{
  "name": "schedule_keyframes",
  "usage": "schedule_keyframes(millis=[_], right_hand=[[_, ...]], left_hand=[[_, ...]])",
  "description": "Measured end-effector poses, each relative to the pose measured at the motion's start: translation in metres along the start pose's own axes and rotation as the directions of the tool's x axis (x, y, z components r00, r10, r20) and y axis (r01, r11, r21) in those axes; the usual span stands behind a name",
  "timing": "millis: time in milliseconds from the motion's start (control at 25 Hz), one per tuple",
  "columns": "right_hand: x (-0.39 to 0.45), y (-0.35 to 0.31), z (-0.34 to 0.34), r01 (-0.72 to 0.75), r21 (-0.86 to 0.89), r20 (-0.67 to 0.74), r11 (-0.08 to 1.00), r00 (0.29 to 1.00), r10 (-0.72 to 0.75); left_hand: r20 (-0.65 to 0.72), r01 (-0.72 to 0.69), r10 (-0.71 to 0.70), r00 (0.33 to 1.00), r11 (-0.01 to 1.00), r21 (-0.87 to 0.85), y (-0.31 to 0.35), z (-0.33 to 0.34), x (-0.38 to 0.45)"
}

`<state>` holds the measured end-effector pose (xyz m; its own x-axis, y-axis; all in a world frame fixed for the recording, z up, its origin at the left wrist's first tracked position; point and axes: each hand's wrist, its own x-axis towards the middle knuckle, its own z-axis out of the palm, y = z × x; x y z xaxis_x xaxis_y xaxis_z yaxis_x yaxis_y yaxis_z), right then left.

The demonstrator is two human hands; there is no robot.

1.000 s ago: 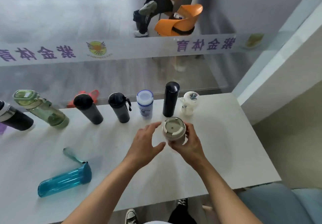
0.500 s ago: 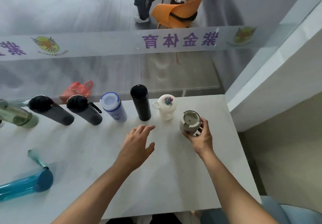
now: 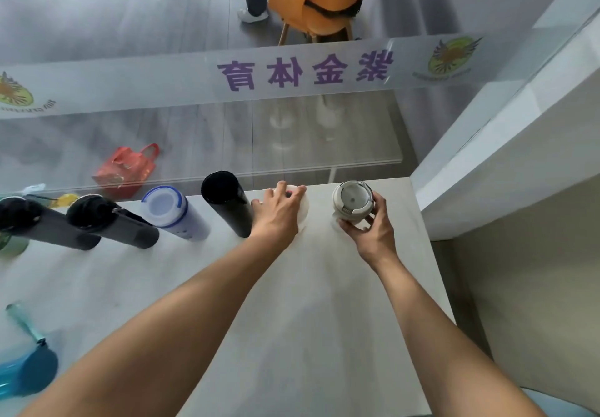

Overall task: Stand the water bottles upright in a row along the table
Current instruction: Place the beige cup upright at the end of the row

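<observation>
Teal bottle [image 3: 27,372] lay on the table [image 3: 308,335] at 8 o'clock. Your right hand [image 3: 373,231] gripped the beige bottle [image 3: 352,200] upright at 1 o'clock; left hand [image 3: 276,215] fingers [image 3: 293,193] curled over the white bottle [image 3: 303,212], beside the black flask [image 3: 227,205].

light: soft, even daylight; shadows: faint; glare: glass reflections; edges: wide-angle bending; focus: slightly soft

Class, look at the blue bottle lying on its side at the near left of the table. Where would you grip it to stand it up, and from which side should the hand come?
Grip the blue bottle around its round body, just behind the cap end, coming down from above. It lies flat on the table, so only the barrel offers a wide, even hold; the thin strap would probably let it swing.
</observation>
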<state>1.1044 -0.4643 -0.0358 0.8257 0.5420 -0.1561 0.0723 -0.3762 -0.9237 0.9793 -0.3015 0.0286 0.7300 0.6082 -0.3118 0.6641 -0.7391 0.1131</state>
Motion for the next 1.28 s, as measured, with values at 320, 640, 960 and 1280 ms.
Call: schedule_keyframes(millis=[320, 640, 960, 1280], right_hand=[[0.007, -0.002, -0.009, -0.014, -0.051, 0.004, 0.999, 1.0, 0.014], [0.006, 0.004, -0.009, -0.085, -0.096, -0.014, 0.992, 0.996, 0.084], [-0.063, -0.014, 0.005, -0.111, -0.343, 0.042, 0.933, 0.99, 0.133], [-0.142, -0.086, 0.102, 0.473, -0.447, 0.36, 0.759, 0.872, -0.331]], left_hand=[[-0.05, -0.103, 0.1, 0.994, 0.993, -0.061, 0.009, 0.003, 0.016], [-0.09, -0.113, 0.11, 0.99, 0.993, -0.03, 0.012, 0.003, 0.013], [-0.28, -0.105, 0.107, 0.954, 0.994, 0.019, -0.011, -0.014, -0.081], [-0.391, 0.111, -0.138, 0.91, 0.99, -0.092, -0.103, -0.014, -0.203]])
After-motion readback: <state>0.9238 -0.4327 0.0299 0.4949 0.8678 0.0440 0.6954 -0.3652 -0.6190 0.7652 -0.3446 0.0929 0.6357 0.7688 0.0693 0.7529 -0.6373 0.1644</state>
